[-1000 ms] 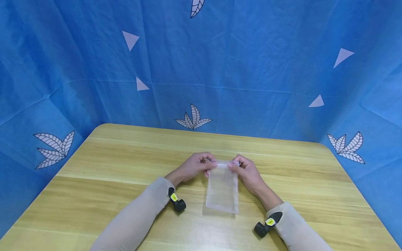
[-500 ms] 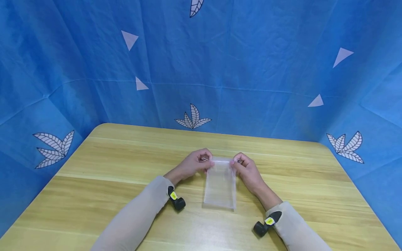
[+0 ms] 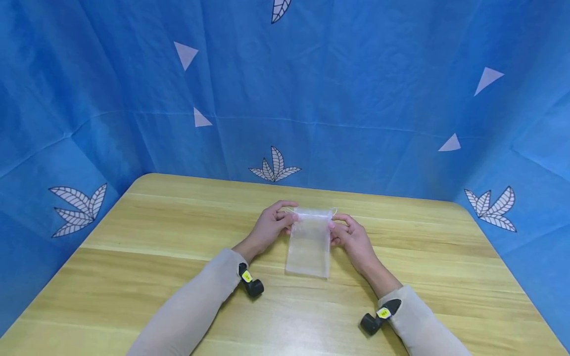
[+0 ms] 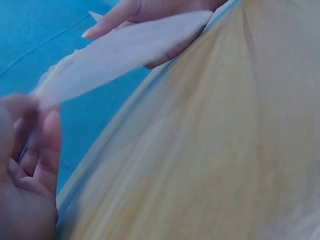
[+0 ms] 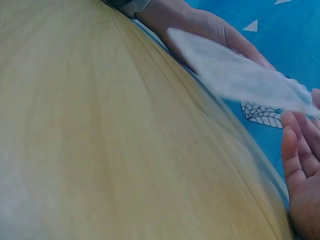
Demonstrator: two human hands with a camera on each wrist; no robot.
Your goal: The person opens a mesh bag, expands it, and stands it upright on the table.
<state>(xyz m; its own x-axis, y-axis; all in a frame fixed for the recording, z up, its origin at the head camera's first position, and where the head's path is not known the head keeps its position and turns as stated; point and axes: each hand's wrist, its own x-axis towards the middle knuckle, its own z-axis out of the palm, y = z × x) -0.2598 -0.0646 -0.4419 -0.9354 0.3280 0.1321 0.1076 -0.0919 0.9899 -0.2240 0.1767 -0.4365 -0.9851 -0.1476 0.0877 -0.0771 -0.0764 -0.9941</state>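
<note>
A sheer white drawstring pouch (image 3: 308,247) is stretched flat between both hands, its drawstring end toward the back of the table. Thumb and fingers of the left hand (image 3: 272,225) pinch its upper left corner. At the upper right corner, the right hand (image 3: 354,237) pinches the edge the same way. Thin cord loops stick out at both upper corners. In the left wrist view the pouch (image 4: 120,60) slants between the two hands, above the tabletop. The right wrist view shows the pouch (image 5: 235,75) from its side, with the fingers of the right hand (image 5: 305,160) at its end.
The wood-grain table (image 3: 178,287) has rounded far corners. Blue cloth (image 3: 356,99) with white leaf and triangle prints hangs behind it and at both sides. Black wrist cameras (image 3: 253,287) sit on the light sleeves.
Both hands have moved the pouch away from the body, toward the back of the table. Its top edge is now spread straighter, and cord loops show at both corners.
</note>
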